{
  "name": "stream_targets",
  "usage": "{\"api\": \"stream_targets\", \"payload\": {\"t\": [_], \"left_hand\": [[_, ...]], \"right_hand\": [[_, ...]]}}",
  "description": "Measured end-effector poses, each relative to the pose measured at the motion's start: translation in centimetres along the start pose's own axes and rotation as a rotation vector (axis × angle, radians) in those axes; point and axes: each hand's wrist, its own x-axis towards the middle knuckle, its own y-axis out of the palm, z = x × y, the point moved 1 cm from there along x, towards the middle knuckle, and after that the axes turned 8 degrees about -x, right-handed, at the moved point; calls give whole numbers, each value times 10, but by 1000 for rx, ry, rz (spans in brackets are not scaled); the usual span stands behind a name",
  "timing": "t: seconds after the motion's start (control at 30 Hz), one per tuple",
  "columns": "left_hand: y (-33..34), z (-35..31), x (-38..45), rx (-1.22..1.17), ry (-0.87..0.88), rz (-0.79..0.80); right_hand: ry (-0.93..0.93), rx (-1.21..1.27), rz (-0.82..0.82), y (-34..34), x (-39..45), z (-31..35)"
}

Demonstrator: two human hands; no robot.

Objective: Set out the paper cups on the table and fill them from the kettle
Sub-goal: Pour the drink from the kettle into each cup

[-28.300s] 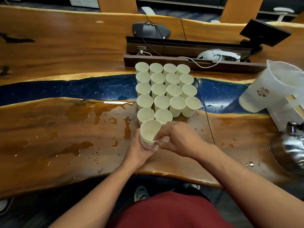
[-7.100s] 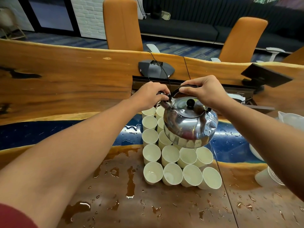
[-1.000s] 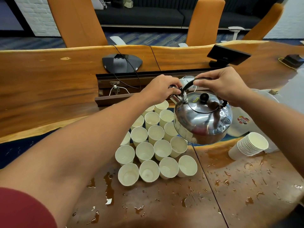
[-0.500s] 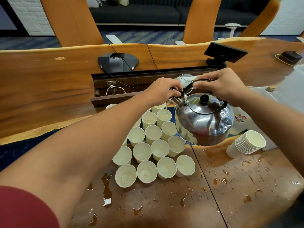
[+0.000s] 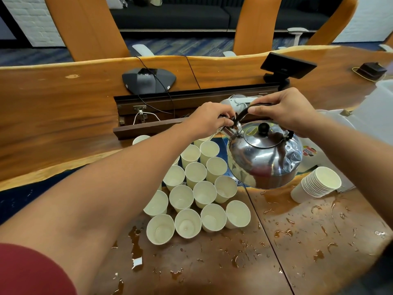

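the steel kettle point(image 5: 264, 155) hangs in the air above the right edge of the block of paper cups point(image 5: 195, 188), its base clear of the wet wooden table point(image 5: 297, 241). it is tipped, lid side turned toward the camera, with the spout end up and to the left, so its spout-to-back line runs leftward and away from the person, over the far rows of cups. the right hand point(image 5: 285, 112) sits directly above the lid, fingers and thumb curled round the black handle point(image 5: 244, 111), and the kettle's body hangs below it. the left hand point(image 5: 209, 121) is just left of the handle's base, fingers curled tight over the spout area; the spout tip is hidden under them, so whether water runs cannot be told. the cups stand upright in close rows, touching, the nearest ones showing a little water. to the right, a nested stack of cups point(image 5: 316, 185) lies on its side, beside a white plastic jug point(image 5: 319, 152) behind the kettle.
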Motion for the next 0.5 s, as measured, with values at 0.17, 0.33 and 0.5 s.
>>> {"api": "stream_targets", "payload": {"t": [0.17,0.33,0.5], "left_hand": [[1,-1,-1,15,6,0],[3,-1,0,16,13,1],[4,1,2,19,15,2]], "right_hand": [[-20,-3,-5,0,-2,-1],[-7,-34,2,-1,0,-3],[5,-25,-1,-2,0,-2]]}}
